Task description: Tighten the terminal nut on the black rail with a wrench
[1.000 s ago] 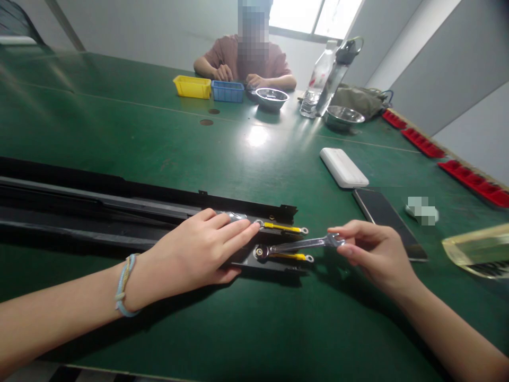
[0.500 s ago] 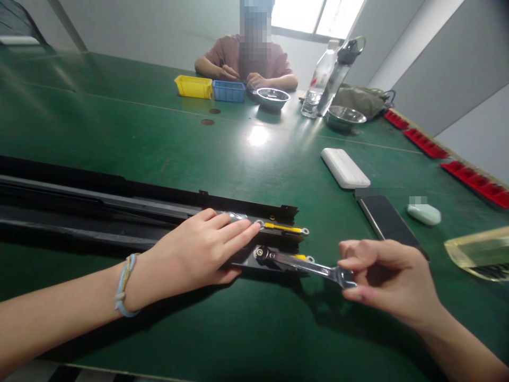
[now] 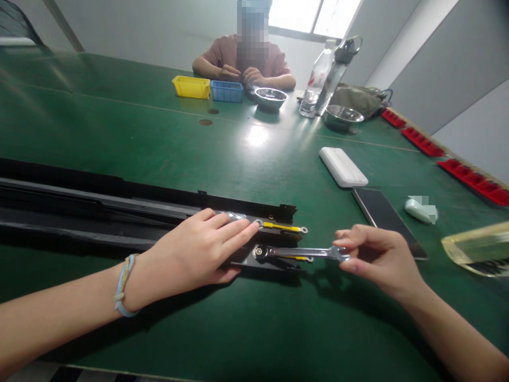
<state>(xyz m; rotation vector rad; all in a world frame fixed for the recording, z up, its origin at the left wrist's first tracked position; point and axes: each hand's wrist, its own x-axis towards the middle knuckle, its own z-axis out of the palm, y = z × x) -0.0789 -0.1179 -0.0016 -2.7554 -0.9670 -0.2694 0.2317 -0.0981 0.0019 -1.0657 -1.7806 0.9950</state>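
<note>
My right hand (image 3: 376, 260) pinches the open-jaw end of a shiny combination wrench (image 3: 302, 252). The wrench's ring end sits around a small fastener near the right end of the long black metal channels (image 3: 99, 204). Across these channels lies my left hand (image 3: 199, 244), palm down with fingers stretched out, its fingertips beside a yellow-sleeved wire with ring terminals (image 3: 282, 227). A second yellow wire (image 3: 304, 259) shows partly from behind the wrench. Under my left fingers a bit of shiny metal or film peeks out; what it is I cannot tell.
Right of the channels lie a white power bank (image 3: 343, 167), a phone (image 3: 387, 217), a pale green case (image 3: 420, 210) and a yellowish transparent piece (image 3: 477, 249). Across the green table a person sits behind yellow (image 3: 191, 87) and blue bins (image 3: 226, 92), a metal bowl (image 3: 271, 98) and bottles (image 3: 318, 79).
The wrench handle has swung away from me around the fastener, carried by my right hand, which moved slightly up and left. My left hand stays in place.
</note>
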